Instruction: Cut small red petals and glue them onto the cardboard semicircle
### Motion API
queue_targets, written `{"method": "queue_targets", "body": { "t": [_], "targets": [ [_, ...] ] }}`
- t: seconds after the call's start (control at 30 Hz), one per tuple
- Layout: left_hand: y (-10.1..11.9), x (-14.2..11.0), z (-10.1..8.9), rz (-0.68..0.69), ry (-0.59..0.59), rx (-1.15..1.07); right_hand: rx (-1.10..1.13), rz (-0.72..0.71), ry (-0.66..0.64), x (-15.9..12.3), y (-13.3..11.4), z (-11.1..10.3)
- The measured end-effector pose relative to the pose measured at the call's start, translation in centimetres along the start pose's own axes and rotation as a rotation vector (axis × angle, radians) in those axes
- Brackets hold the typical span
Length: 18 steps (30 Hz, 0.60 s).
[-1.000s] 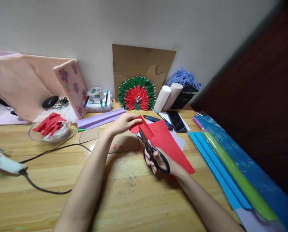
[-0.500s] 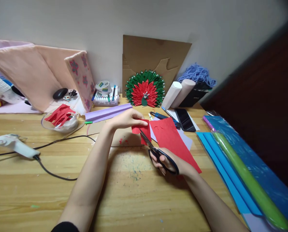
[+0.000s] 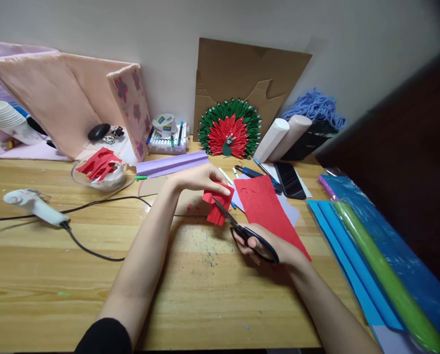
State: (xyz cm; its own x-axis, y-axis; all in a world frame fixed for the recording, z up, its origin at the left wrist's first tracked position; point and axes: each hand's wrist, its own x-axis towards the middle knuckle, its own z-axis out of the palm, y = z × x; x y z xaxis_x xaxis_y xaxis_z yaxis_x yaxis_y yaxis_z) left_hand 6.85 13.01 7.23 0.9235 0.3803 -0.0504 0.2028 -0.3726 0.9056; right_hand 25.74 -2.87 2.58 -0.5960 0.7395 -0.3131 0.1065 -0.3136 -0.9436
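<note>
Between the thumb and fingers of my left hand [image 3: 207, 179] is a small piece of red crepe paper [image 3: 217, 214], held over a piece of cardboard [image 3: 186, 202]. My right hand [image 3: 259, 243] grips black-handled scissors [image 3: 237, 227], and their blades meet the red piece just below my left thumb. The fingers behind the red piece are partly hidden. A larger sheet of red crepe paper [image 3: 271, 209] lies to the right, partly under my right wrist, with two small curved marks near its top. Purple paper [image 3: 292, 211] shows beneath that sheet.
A bowl of red paper pieces [image 3: 98, 172] and a white glue gun [image 3: 37, 206] with its black cord stand left. At the back are a red and green peacock craft [image 3: 229, 130], a marker box [image 3: 170, 142] and a phone [image 3: 291, 181]. Wrapped paper rolls [image 3: 367, 246] lie right.
The view has shifted slightly. The red piece in my left hand has turned, and its lower part now shows separate folds or layers. The scissors remain at it.
</note>
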Motion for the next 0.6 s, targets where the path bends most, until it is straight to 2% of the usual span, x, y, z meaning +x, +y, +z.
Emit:
{"method": "queue_targets", "body": {
  "t": [0.07, 0.17, 0.23, 0.3, 0.4, 0.47, 0.6],
  "targets": [
    [0.1, 0.1, -0.1, -0.009, 0.124, -0.022, 0.025, -0.048, 0.015, 0.2, 0.4, -0.1],
    [0.5, 0.3, 0.0, -0.09, 0.349, -0.103, 0.089, -0.14, 0.118, 0.9, 1.7, -0.4],
    [1.0, 0.4, 0.2, -0.202, 0.371, -0.177, 0.161, -0.188, 0.209, 1.5, 2.6, -0.8],
    [1.4, 0.6, 0.7, -0.272, 0.327, -0.208, 0.236, -0.233, 0.28, 2.1, 3.3, -1.1],
    [1.7, 1.1, 1.7, -0.246, 0.303, -0.168, 0.31, -0.273, 0.337, 2.6, 3.4, -1.4],
    [1.7, 1.7, 2.4, -0.214, 0.344, -0.16, 0.326, -0.267, 0.357, 2.7, 3.2, -1.4],
    [1.8, 2.7, 3.2, -0.242, 0.515, -0.23, 0.293, -0.246, 0.411, 2.5, 2.6, -1.1]
  ]
}}
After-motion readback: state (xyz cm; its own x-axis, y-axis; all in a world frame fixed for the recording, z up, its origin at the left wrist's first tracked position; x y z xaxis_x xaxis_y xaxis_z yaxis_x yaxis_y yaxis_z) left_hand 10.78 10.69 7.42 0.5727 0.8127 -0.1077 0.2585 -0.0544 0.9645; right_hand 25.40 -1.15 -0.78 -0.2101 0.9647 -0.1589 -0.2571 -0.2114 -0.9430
